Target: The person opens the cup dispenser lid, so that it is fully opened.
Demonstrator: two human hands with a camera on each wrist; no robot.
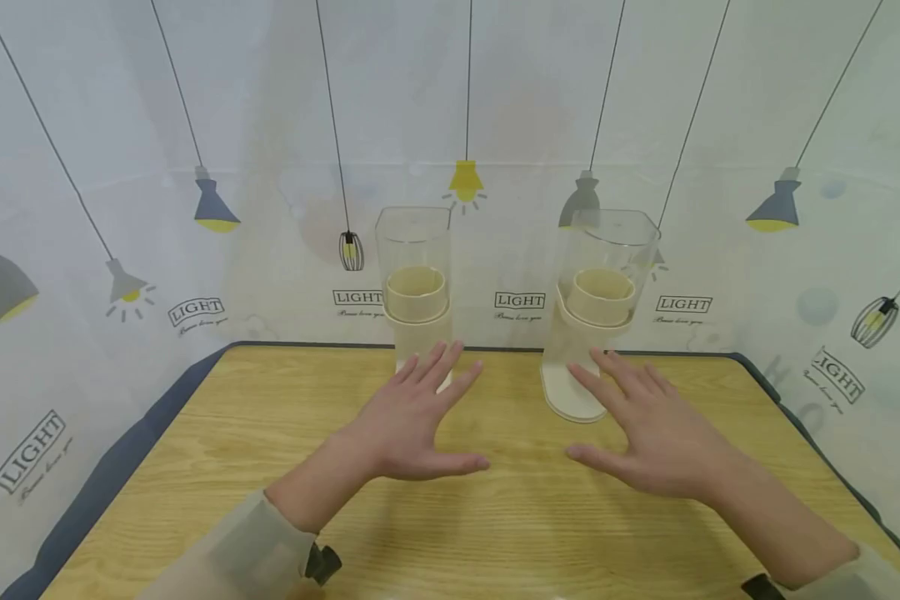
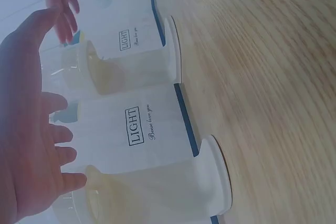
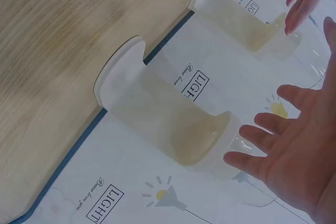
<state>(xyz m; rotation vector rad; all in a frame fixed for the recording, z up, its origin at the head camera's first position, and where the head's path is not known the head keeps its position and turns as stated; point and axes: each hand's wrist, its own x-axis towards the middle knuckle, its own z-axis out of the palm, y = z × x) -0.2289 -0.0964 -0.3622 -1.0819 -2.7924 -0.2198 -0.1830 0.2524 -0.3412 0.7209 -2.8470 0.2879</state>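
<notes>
Two cream stands, each with a clear plastic container on top, stand upright side by side near the back of the wooden table. My left hand [image 1: 412, 421] is held over the table in front of the left stand [image 1: 417, 310], fingers spread and palm down, partly covering its lower part. In front of the right stand [image 1: 598, 312], my right hand [image 1: 656, 437] is spread the same way, overlapping the edge of its rounded base [image 1: 570, 396]. Nothing is held in either hand. The right wrist view shows the right hand's fingertips close to the clear container [image 3: 247, 156].
The wooden table [image 1: 495, 533] has a dark blue edge [image 1: 120, 467] along its sides and back. Behind it hangs a pale cloth [image 1: 510, 100] printed with lamps and the word LIGHT. Dark straps [image 1: 321, 563] sit at the sleeve cuffs.
</notes>
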